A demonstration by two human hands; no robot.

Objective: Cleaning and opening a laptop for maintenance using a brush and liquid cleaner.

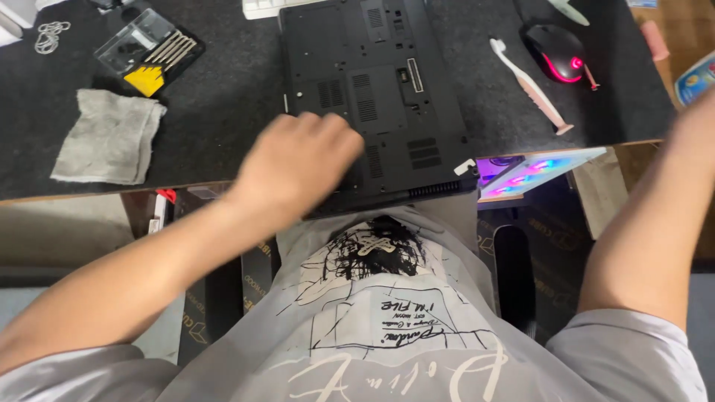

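Nearest the lens: pale grey printed shirt (387, 327), both bare forearms reaching out from it. Left hand (298, 164) blurred with motion, knuckles up, fingers curled loosely over the near left corner of the black upturned laptop (380, 89); cannot tell whether that grip is pressed onto the casing or just above it, nothing seen pinched. Right hand (700, 119) mostly cut off by the right edge of view, blurred, well apart from the laptop; grip impossible to judge.

Laptop lying belly-up on the dark felt-covered bench (223, 112), matte black plastic base showing vent slats, panel seams, a long narrow slot and a small pale tab at the near right corner. Near edge overhanging the bench lip slightly, right above the shirt.

Left of the laptop: open felt, then a crumpled grey cloth (108, 138) near the bench's front edge, and beyond it a clear plastic case of slim screwdriver bits with a yellow pick (149, 52). Right of the laptop: a strip of bare felt, then a white-and-pink toothbrush (529, 85) lying aslant, and a black mouse glowing red (555, 52) farther back. Below the bench's right end, a glowing pink-and-blue panel (536, 171).
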